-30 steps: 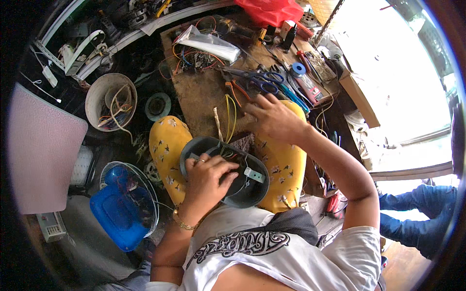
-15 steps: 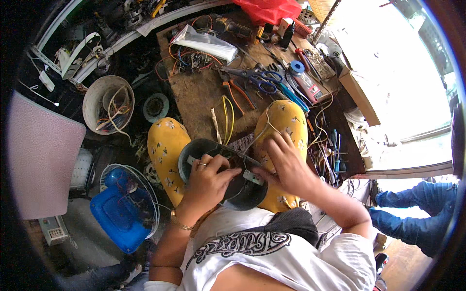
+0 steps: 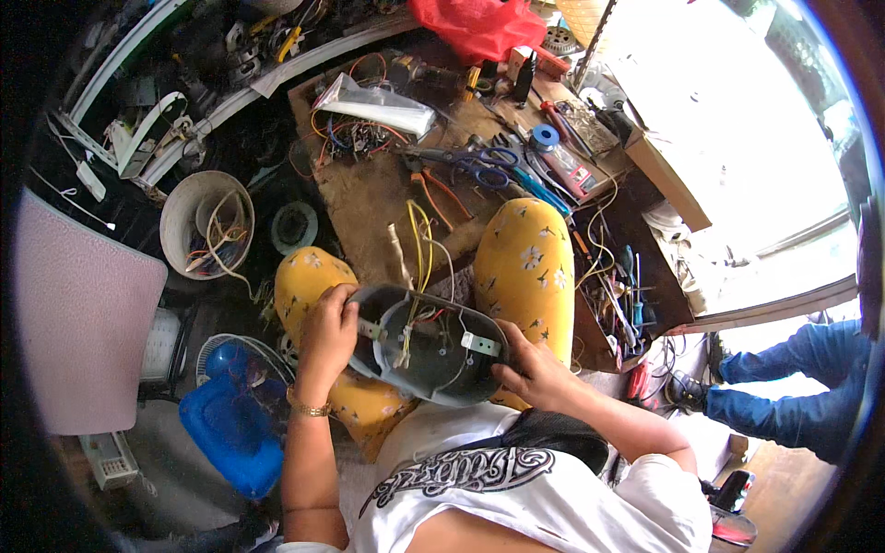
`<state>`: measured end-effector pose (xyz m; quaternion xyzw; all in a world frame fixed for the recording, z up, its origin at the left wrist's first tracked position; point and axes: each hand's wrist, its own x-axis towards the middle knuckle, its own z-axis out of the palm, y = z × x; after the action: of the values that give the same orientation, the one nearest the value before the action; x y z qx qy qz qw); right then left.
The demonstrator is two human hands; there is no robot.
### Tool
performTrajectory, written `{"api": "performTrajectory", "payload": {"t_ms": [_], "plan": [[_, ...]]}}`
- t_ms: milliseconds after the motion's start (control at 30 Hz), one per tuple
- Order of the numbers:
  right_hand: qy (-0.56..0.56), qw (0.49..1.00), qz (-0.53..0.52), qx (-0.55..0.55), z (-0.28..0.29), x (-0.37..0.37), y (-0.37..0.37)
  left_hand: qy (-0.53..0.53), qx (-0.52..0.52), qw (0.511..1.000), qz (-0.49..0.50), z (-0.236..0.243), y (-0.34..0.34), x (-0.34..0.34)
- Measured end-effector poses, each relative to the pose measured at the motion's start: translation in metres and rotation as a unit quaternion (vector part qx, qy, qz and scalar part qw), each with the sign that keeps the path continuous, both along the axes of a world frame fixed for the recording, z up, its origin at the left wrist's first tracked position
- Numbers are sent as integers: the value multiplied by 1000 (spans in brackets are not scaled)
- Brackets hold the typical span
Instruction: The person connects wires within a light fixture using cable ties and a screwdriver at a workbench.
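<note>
A dark grey oval housing (image 3: 433,373) rests over my lap, its open inside facing up. My left hand (image 3: 329,327) grips its left end, and my right hand (image 3: 535,369) clasps the right end with the thumb on the rim. Inside sit two pale metal brackets, the right bracket (image 3: 480,345) near my right thumb. Thin red and pale wires (image 3: 422,315) lie within it. Yellow wires (image 3: 421,241) and a thick beige cable end (image 3: 397,251) stick out past the far rim. The fingertips under the housing are hidden.
The wooden worktable (image 3: 369,212) ahead holds orange-handled pliers (image 3: 433,198), blue-handled scissors (image 3: 489,169), a blue spool (image 3: 545,138) and a plastic bag (image 3: 378,106). A bucket (image 3: 205,226) with wires and a blue basin (image 3: 230,433) stand left. Another person's jeans-clad legs (image 3: 784,387) show right.
Both hands have moved from inside the housing out to its two ends. The housing is tipped, showing more of its inside. The pale wire has left my right hand.
</note>
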<state>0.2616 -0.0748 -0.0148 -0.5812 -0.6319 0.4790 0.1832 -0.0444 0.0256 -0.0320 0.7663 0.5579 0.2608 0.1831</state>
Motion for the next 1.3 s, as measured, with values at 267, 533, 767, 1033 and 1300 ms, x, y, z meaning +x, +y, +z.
{"api": "performTrajectory", "payload": {"t_ms": [267,533,767,1033,1300], "plan": [[-64,984,48,159,3,33,74,-101,-122,986,55,41,-42,-4],[-118,969,196,89,18,18,112,-81,-152,976,130,27,-73,-14],[-170,959,216,63,34,20,124,-111,-140,973,145,38,-61,-13],[-175,965,194,27,21,29,147,-104,-211,963,134,62,-24,-7],[-125,940,197,248,52,-9,188,-92,-193,973,86,45,-23,-4]]}}
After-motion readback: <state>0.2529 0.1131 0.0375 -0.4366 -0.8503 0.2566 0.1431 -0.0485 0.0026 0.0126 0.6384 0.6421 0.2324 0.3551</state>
